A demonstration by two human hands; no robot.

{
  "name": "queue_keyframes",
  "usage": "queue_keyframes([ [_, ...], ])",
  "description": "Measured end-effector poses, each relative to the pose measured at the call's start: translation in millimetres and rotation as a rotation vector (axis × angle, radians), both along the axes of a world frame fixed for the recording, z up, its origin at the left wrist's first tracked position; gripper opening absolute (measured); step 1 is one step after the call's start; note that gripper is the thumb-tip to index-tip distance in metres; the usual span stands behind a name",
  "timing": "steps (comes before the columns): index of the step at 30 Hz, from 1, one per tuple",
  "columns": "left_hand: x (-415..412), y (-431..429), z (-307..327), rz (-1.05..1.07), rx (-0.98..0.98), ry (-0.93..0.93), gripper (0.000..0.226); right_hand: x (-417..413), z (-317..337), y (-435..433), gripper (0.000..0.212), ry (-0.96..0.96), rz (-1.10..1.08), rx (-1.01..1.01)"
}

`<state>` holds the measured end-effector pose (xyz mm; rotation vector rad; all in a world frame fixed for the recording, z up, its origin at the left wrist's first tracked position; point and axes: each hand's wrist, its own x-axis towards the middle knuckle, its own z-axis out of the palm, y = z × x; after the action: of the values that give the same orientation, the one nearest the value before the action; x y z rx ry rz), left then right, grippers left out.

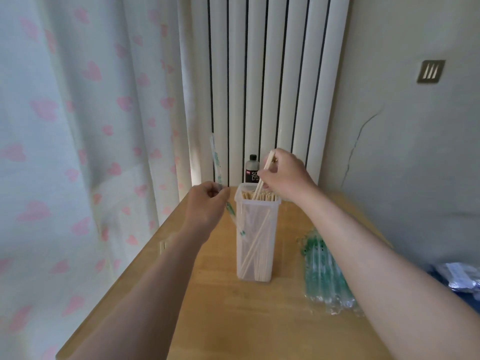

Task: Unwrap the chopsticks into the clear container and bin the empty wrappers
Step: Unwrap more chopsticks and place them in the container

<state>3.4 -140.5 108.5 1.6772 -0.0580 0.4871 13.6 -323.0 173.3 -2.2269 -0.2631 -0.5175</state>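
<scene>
Right hand (285, 175) pinches a pale wooden chopstick pair (261, 179) near its top. The pair's long axis is steeply tilted, with the lower tips inside the mouth of the tall clear plastic container (255, 245) directly below, mid-counter (259, 320). Left hand (207, 203), just beside the container, grips the empty green-printed clear wrapper (217, 162).

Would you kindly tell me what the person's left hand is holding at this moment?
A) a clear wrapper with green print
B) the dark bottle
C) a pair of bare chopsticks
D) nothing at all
A: the left hand pinches the clear wrapper just left of the clear container, while the right hand grips the chopsticks at the container's mouth.
</scene>
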Motion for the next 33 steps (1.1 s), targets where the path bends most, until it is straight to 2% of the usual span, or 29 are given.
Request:
queue_keyframes([
  [4,-1.0,8.5,-6.0,-0.007,0.032,0.002,0.020,8.4,-8.4,6.5,0.024,0.017,0.048,-0.090],
  [9,-1.0,10.9,-10.9,-0.025,0.030,0.015,0.021,10.5,-15.6,11.4,0.015,-0.011,0.087,-0.253],
  [11,-3.2,8.9,-9.5,-0.038,0.031,0.014,0.021,10.5,-17.7,12.3,0.016,-0.037,0.077,-0.257],
  [18,-24.9,-13.6,8.3,-0.230,0.078,-0.003,0.017,-4.7,-16.7,-2.7,0.020,-0.112,0.038,-0.001],
  [21,-33.6,-38.7,13.6,-0.361,0.129,0.006,0.021,-10.9,-17.1,-18.6,0.020,-0.066,0.044,0.151],
  [25,-36.4,-74.4,8.1,-0.478,0.159,0.058,0.021,-22.9,-18.4,-49.1,0.026,0.064,0.158,0.384],
  [29,-35.0,-111.2,1.4,-0.529,0.226,0.085,0.021,-35.0,-24.3,-89.7,0.022,0.094,0.118,0.390],
  [33,-27.2,-142.4,-0.1,-0.526,0.352,0.101,0.022,-42.9,-26.8,-127.3,0.023,0.067,0.090,0.520],
])
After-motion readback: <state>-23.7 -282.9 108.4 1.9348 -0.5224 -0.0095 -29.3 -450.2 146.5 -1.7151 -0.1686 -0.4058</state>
